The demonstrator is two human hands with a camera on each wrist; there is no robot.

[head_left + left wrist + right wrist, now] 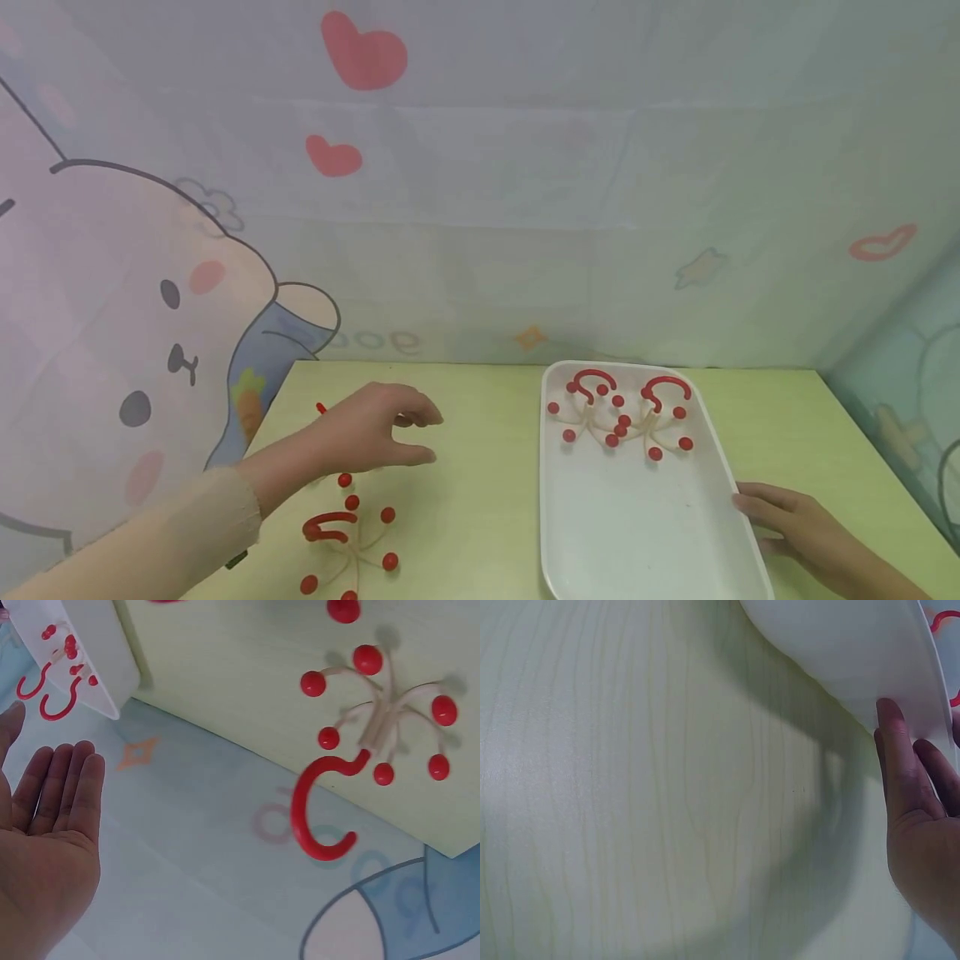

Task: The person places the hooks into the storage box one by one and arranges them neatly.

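Spreading wide, the table [480, 517] carries a white tray [645, 525] toward its right edge. The right hand [806, 533] pinches the tray's side; a sharp tug could slide its contents. The left hand [375, 427] hovers empty, fingers extended. Two scalp massagers [588, 417] lie at the tray's far end, two more near the table's left edge.

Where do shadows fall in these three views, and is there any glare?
Head: fairly even, soft light; left wrist: blurry grey shadows on the table beside the balls of the red hook piece; right wrist: a broad soft shadow curving away from the tray, plus a faint pale sheen at picture left.
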